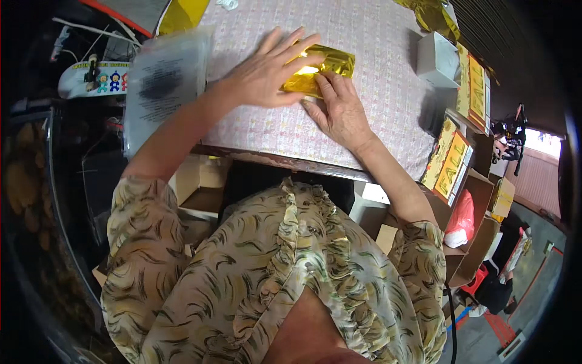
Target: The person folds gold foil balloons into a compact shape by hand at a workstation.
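Observation:
A shiny gold foil packet point(335, 59) lies flat on the cloth-covered table in front of me. My left hand point(267, 74) is open, its fingers spread over the left part of the foil. On the lower right part rest the fingertips of my right hand point(342, 112), slightly bent, with the thumb apart near the packet's lower edge. Neither hand grips the foil visibly. Part of the packet is hidden under the fingers.
Clear plastic bags point(163, 91) with dark print are stacked at the table's left edge. A white box point(438, 60) and printed cartons point(451, 159) stand along the right. More gold foil point(430, 15) lies at the far right corner. A skateboard point(91, 80) is at far left.

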